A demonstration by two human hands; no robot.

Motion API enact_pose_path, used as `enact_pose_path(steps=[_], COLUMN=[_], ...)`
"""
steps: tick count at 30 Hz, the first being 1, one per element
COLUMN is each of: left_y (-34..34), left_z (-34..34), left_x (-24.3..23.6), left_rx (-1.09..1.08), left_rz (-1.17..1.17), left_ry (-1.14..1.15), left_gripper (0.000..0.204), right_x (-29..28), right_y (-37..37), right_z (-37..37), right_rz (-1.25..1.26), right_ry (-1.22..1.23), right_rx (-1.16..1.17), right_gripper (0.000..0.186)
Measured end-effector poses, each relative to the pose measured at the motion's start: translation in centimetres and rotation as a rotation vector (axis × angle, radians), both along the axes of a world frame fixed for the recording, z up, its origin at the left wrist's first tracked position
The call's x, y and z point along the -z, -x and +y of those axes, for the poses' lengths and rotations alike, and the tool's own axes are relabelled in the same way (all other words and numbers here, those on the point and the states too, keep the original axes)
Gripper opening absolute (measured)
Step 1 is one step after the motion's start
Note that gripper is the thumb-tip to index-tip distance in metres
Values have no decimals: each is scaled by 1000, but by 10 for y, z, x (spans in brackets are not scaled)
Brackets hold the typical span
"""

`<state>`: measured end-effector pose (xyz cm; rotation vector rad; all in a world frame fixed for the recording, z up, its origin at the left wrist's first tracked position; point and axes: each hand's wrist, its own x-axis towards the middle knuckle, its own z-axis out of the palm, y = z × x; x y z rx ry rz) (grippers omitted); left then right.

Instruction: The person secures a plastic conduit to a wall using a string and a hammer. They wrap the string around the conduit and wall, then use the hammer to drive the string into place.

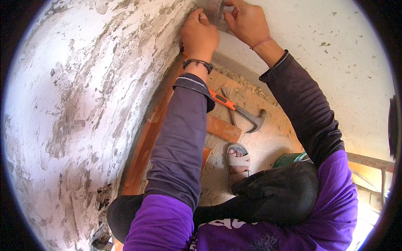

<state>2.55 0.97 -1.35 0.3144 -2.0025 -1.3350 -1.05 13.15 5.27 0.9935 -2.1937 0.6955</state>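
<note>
Both my hands are raised at the top of the head view, where the rough wall meets the smoother pale one. My left hand [200, 35] is closed with bent fingers at the corner, against a greyish-brown piece [214, 10] partly cut off by the upper edge. Just right of that piece, my right hand [248, 24] has thumb and fingers pinched together. What either hand grips is too small or hidden to name. Below them on the floor lies a claw hammer [256, 121] with an orange and black handle, partly behind my left sleeve.
A peeling white wall [83, 104] rises on the left, a pale speckled wall [331, 50] on the right. Reddish-brown boards [224, 129] lie on the dusty floor. My sandalled foot [238, 161] rests near them. A green container [289, 160] stands beside my knee, near a metal frame [370, 162].
</note>
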Motion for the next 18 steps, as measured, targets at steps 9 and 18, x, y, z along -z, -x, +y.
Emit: enact_pose_path(steps=[9, 18], left_y=[3, -8], left_z=[-11, 7], left_x=[-6, -9], left_rx=[16, -196], left_rz=[-9, 60], left_ry=[19, 93], left_gripper=[28, 26], right_x=[-4, 29], right_y=[-16, -9], right_z=[4, 5], right_rz=[-288, -329], right_ry=[89, 86], right_rx=[91, 90], right_gripper=[18, 25])
